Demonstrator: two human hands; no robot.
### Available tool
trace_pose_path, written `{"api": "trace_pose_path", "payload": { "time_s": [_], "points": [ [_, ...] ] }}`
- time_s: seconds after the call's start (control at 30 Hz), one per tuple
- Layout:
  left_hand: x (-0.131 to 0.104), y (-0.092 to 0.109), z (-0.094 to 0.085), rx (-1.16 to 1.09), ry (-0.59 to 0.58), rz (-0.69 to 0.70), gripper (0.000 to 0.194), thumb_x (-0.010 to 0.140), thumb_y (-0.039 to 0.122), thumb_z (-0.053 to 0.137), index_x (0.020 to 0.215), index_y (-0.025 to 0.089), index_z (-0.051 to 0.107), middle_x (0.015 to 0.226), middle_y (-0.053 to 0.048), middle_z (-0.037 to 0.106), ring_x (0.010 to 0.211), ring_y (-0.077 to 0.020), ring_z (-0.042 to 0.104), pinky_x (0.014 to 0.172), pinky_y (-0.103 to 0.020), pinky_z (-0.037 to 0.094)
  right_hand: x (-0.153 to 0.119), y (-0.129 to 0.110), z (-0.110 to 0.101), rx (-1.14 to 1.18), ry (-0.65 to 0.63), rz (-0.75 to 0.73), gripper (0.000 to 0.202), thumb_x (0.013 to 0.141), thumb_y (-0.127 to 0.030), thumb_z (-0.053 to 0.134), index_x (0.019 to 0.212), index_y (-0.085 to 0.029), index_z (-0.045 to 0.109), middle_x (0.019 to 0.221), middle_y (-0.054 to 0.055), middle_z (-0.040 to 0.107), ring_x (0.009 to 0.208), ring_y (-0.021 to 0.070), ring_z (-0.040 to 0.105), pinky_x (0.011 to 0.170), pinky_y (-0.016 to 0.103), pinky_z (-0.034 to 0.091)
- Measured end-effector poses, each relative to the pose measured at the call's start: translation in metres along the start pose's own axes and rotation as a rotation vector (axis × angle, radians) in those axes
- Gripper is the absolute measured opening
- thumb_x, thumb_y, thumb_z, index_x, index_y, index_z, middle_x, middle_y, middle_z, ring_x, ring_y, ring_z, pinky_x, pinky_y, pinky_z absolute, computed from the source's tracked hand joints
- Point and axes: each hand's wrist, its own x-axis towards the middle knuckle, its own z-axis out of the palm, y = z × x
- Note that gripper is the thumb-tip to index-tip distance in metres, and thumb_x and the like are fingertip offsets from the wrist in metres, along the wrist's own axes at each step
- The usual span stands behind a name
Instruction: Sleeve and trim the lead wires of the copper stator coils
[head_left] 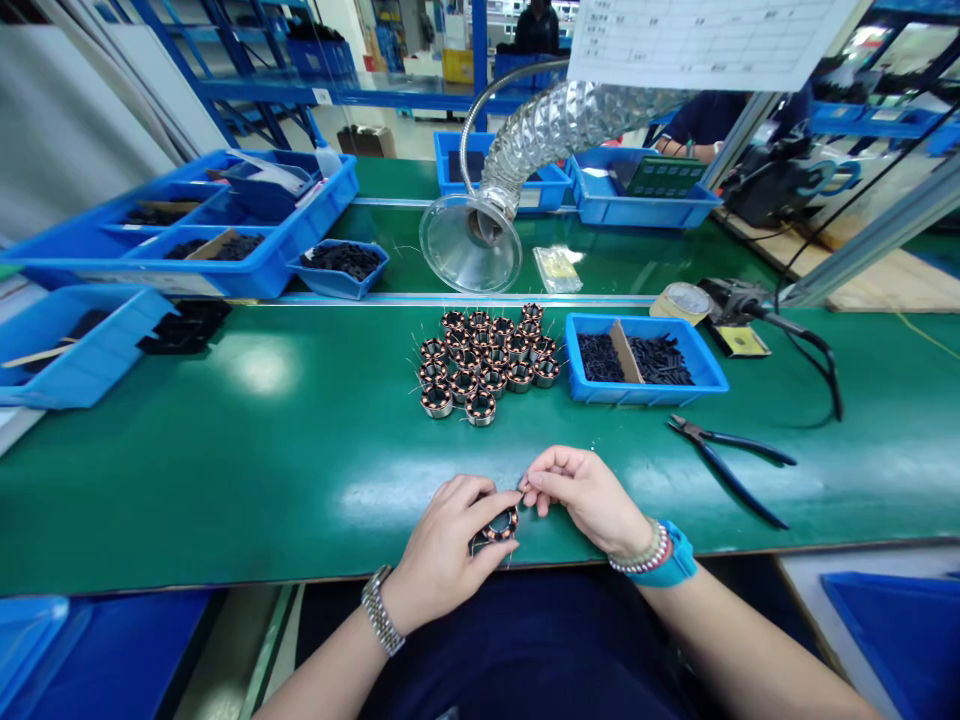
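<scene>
My left hand (446, 540) grips a round copper-wound stator coil (501, 526) at the near edge of the green bench (262, 450). My right hand (581, 492) pinches something thin at the coil's upper right side, probably a wire lead; it is too small to tell. A cluster of several like stator coils (487, 362) lies on the bench beyond my hands. Right of the cluster, a blue tray (643, 392) holds small black parts split by a cardboard divider.
Blue-handled pliers (731, 465) lie to the right. A fume hood on a foil hose (471, 240), a soldering iron stand (739, 300) and tape roll (686, 298) sit farther back. Blue bins (225, 275) line the left. Another person's arm (694, 150) is across the bench.
</scene>
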Motion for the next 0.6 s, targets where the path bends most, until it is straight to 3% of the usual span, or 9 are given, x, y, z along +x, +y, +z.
{"api": "trace_pose_path", "payload": {
  "time_s": [0.6],
  "points": [
    [-0.0003, 0.0008, -0.001, 0.008, 0.01, 0.006, 0.036, 0.077, 0.028, 0.055, 0.112, 0.026, 0.051, 0.1, -0.006, 0.052, 0.091, -0.0198, 0.048, 0.082, -0.035, 0.04, -0.0006, -0.0062, -0.0005, -0.096, -0.045, 0.068, 0.019, 0.071, -0.031, 0.061, 0.07, -0.013, 0.055, 0.058, 0.0, 0.06, 0.045, 0.0056, 0.05, 0.045, 0.018, 0.039]
  ]
}}
